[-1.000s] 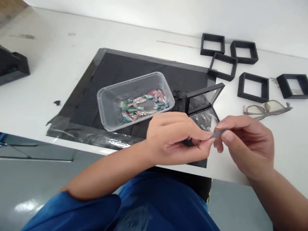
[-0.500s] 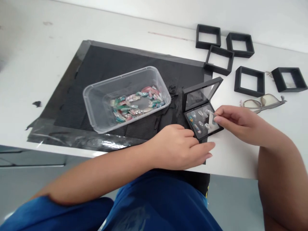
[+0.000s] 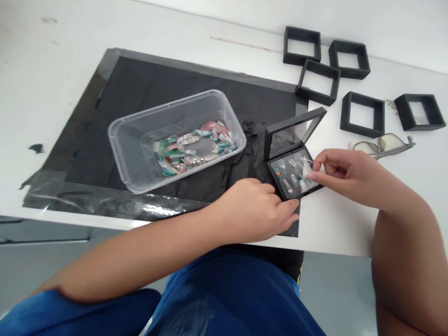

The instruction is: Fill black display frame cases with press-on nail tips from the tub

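A black case [image 3: 269,173] with a windowed lid [image 3: 293,135] stands propped open at the mat's right side. Several decorated press-on nails [image 3: 293,179] lie in rows inside it. My left hand [image 3: 257,212] has its fingers curled against the case's near left edge; their tips are partly hidden. Over the right end of the case, my right hand [image 3: 345,175] pinches a small pale, see-through piece [image 3: 307,167] between thumb and forefinger. What that piece is exactly, I cannot tell. To the left, a clear plastic tub [image 3: 131,156] holds many loose, colourful press-on nails [image 3: 194,148].
A black mat [image 3: 150,84] taped at its edges lies under the tub and part of the case. Several black square frames [image 3: 362,114] sit at the back right of the white table [image 3: 336,228]. Eyeglasses [image 3: 388,145] lie just behind my right hand.
My right hand has shifted slightly, and the pale piece has turned and now stands more upright over the case. My left forefinger and thumb have drawn back toward the case's near edge.
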Demonstrator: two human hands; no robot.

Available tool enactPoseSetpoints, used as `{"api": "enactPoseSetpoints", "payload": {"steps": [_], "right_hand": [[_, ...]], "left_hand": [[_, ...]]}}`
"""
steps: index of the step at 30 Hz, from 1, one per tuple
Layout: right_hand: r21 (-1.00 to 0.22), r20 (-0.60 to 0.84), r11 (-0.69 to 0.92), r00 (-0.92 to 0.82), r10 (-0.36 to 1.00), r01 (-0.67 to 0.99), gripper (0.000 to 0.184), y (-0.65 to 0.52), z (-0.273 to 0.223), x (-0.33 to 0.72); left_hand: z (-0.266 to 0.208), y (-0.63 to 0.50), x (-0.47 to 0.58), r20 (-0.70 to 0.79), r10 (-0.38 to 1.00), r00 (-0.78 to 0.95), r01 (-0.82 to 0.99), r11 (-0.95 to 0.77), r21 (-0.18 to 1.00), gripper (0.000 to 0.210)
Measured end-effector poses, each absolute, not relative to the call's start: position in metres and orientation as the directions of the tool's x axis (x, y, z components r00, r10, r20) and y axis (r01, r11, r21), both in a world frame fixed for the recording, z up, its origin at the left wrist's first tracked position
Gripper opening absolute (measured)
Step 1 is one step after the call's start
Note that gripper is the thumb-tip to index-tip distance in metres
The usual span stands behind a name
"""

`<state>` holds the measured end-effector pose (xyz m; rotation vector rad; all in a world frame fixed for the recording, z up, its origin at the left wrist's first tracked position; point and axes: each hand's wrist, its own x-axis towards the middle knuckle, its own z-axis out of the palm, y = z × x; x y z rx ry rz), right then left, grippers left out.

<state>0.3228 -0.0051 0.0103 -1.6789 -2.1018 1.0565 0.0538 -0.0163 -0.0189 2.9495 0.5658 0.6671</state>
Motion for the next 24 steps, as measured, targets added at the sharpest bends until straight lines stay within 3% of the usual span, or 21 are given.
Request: {"api": "enactPoseSetpoints", "payload": {"steps": [10, 17, 24], "right_hand": [[-0.705, -0.125, 0.163, -0.346, 0.930, 0.690, 0.019, -0.0079, 0.0063, 0.3154], [-0.713, -0.210, 0.099, -0.346, 0.915, 0.694, 0.018, -0.0068, 0.0050, 0.3144], [-0.672, -0.304, 0.042, -0.327, 0.895, 0.739, 0.022, -0.0066, 0.0081, 0.3166]], "left_hand": [[-0.0178, -0.0168, 0.0547, 0.353, 0.404, 0.844, 0.364, -0.915, 0.176, 0.029], [-0.0160, -0.0210, 0.0600, 0.149, 0.455, 0.878, 0.439, -0.889, 0.128, 0.050], [-0.0166, -0.0221, 0.0622, 0.119, 0.480, 0.869, 0.464, -0.875, 0.140, 0.052]]}}
